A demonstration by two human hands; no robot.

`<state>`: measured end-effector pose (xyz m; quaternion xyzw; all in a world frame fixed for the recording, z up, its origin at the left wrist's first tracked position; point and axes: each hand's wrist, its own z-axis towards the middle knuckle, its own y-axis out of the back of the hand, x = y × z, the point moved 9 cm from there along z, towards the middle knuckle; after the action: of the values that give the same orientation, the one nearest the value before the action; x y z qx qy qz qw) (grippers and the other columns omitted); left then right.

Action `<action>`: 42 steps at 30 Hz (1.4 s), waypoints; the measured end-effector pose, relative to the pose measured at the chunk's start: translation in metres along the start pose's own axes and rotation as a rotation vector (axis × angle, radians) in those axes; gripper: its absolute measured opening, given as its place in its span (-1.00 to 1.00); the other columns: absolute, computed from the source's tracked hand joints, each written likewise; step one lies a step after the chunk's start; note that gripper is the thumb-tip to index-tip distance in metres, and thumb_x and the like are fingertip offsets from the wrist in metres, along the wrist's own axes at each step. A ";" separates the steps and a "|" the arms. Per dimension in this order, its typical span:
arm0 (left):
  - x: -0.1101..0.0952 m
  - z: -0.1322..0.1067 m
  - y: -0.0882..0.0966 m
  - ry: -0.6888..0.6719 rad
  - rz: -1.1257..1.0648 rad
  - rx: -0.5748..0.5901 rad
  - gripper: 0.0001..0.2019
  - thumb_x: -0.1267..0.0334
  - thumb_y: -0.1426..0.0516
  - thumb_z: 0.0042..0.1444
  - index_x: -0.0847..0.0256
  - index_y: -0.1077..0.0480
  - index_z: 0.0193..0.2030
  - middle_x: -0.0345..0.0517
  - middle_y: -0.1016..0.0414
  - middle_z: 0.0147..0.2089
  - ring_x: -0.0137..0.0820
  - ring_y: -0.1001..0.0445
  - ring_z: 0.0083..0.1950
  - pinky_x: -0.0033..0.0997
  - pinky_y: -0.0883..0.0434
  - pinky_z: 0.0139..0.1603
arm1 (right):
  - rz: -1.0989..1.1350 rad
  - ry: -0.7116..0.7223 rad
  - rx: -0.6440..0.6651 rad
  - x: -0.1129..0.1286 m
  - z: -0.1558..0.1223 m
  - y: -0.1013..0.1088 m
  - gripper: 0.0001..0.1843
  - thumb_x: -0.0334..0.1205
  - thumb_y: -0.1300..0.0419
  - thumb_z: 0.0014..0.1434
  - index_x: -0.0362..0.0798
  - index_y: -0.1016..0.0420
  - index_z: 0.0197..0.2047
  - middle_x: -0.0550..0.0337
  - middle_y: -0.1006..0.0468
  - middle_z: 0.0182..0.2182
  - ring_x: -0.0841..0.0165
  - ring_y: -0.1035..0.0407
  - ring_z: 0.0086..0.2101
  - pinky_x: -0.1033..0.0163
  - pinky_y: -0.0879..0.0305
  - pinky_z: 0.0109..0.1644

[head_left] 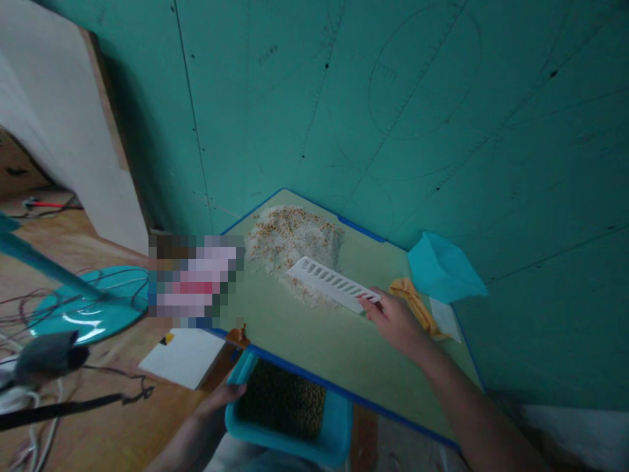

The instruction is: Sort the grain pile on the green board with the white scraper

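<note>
My right hand (396, 320) grips one end of a white plastic strip with a row of slots (319, 278). The strip's far end reaches over a spread pile of small pale grains mixed with orange-yellow kernels (289, 229) on a pale green table (295, 331). Below the table's near edge, my left hand (221, 401) is closed on the left rim of a turquoise tub (337, 419). Its thumb shows at the rim; the other fingers are hidden. Inside the tub lie dark green and lighter tan beans or grains (280, 400), with the tub resting about my lap.
An orange-yellow cloth (415, 308) and a turquoise folded container (442, 265) sit at the table's right. A green wall (344, 98) rises behind. To the left are a turquoise stand base (93, 305), cables, a white box (184, 354) and a blurred-out patch.
</note>
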<state>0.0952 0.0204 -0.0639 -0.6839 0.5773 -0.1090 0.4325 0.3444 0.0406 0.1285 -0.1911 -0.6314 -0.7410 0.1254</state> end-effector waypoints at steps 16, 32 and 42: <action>-0.004 -0.002 -0.002 0.006 -0.085 0.037 -0.16 0.30 -0.13 -0.04 0.13 0.25 0.33 -0.10 -0.52 0.02 -0.06 -0.39 0.06 -0.13 -0.22 0.13 | 0.006 0.012 0.062 0.014 -0.004 -0.003 -0.75 -0.19 0.04 0.22 -0.11 -0.40 -0.25 0.15 -0.52 -0.42 0.35 -0.39 -0.40 0.34 -0.17 -0.38; -0.008 -0.001 0.003 -0.022 0.000 -0.009 -0.21 0.28 -0.16 -0.08 0.31 0.07 0.30 -0.08 -0.58 -0.06 -0.11 -0.31 0.14 -0.22 -0.32 0.04 | 0.117 0.007 0.139 0.025 -0.017 -0.008 -0.75 -0.18 0.03 0.21 -0.10 -0.43 -0.25 0.16 -0.52 -0.41 0.36 -0.37 -0.40 0.35 -0.19 -0.36; -0.007 -0.006 -0.002 -0.001 0.000 -0.010 -0.18 0.25 -0.16 -0.07 0.23 0.14 0.32 -0.09 -0.55 -0.01 -0.05 -0.35 0.10 -0.15 -0.34 0.02 | 0.139 -0.077 0.069 0.010 -0.022 0.000 -0.70 -0.08 0.04 0.20 -0.08 -0.41 -0.32 0.23 -0.46 -0.54 0.40 -0.32 -0.52 0.36 -0.18 -0.47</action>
<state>0.0905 0.0233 -0.0567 -0.6860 0.5777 -0.1058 0.4295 0.3322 0.0192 0.1301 -0.2585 -0.6463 -0.7003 0.1586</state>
